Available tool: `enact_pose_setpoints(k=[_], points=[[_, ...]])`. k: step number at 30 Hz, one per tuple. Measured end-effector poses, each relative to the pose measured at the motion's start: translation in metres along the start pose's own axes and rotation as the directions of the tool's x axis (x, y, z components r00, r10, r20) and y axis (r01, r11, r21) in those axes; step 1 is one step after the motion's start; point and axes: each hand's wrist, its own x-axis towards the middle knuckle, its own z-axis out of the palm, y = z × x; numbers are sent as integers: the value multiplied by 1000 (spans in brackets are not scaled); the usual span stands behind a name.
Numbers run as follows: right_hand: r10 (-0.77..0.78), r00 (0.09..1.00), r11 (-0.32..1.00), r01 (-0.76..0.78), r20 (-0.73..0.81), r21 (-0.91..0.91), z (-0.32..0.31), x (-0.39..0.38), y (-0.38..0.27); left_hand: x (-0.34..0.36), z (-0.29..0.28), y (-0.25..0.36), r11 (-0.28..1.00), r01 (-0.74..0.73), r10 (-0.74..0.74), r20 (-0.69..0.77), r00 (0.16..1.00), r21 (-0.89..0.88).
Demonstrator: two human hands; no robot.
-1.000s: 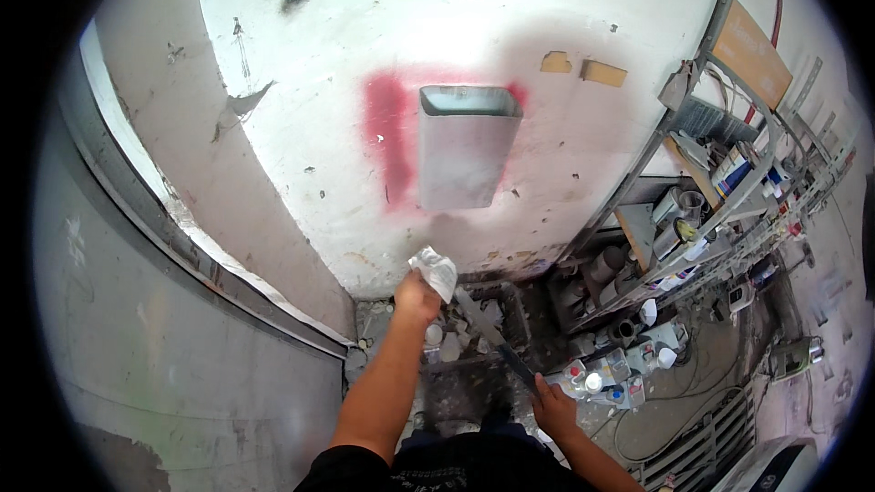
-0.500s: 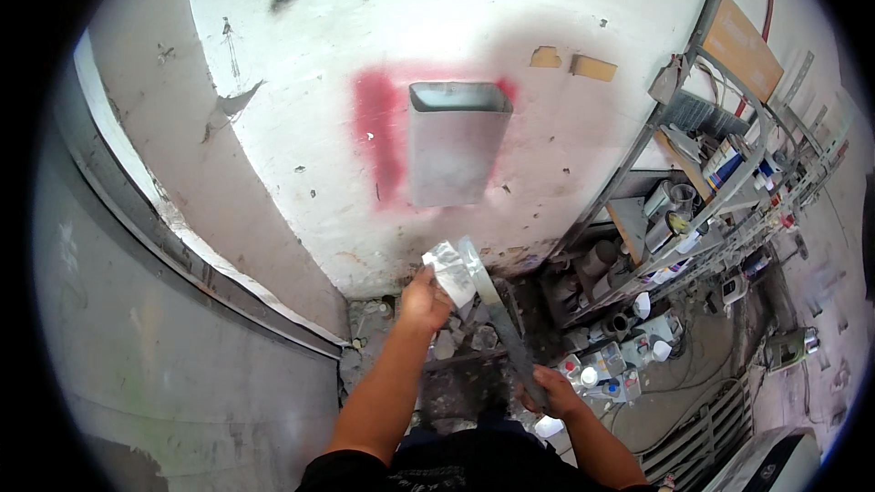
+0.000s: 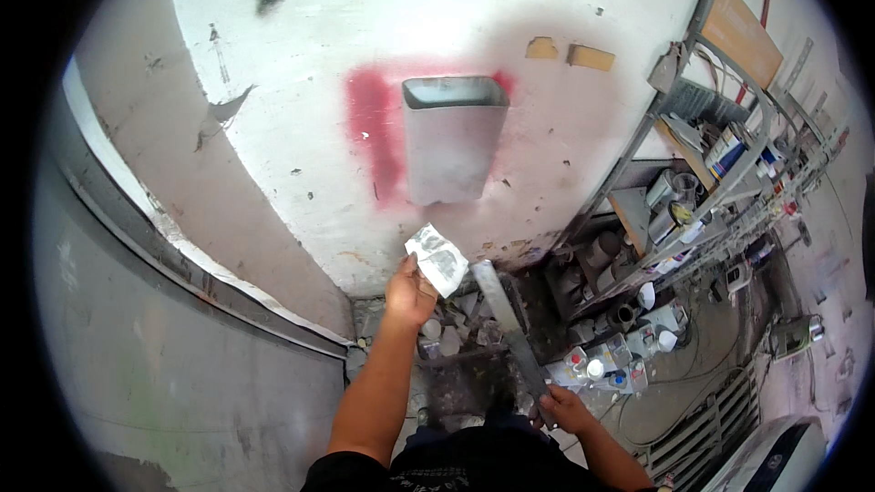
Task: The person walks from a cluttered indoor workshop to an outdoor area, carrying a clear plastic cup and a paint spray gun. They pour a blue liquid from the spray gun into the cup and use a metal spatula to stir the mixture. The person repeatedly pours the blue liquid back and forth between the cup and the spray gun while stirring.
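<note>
My left hand grips a creased white wipe with grey smudges, raised in front of the wall. My right hand is closed on the lower end of a long, flat grey metal strip, which slants up and left. The strip's top lies just right of the wipe, a little apart from it. Above both hands, a grey open-topped metal box is fixed on the white wall, surrounded by red and dark sprayed paint.
At right, a metal rack holds cans and clutter. Containers, cables and a slatted grate lie on the floor below. Debris collects at the wall's foot. A grey panel borders the left side.
My left hand has moved up and turned the wipe flatter. The strip rose beside the wipe, then dropped slightly and swung right, away from it. The view has shifted slightly.
</note>
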Motion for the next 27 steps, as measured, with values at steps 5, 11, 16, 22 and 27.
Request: enact_pose_setpoints(k=[5,11,16,22,27], points=[[95,991,990,-103,93,94,-11,10,-13,-2,13,-11,1000,-10,11,109,994,-11],[188,977,948,-207,101,240,-3,7,-11,-14,11,-18,956,-181,161,103,982,231],[202,978,930,-208,52,303,-2,9,9,-10,-4,-23,913,-267,225,165,960,308],[143,986,916,-97,-90,389,-8,-1,5,-10,-7,-20,966,-222,226,-16,974,133],[-24,1000,991,26,-16,129,8,32,-24,-9,-2,-39,1000,-10,10,-50,999,0]])
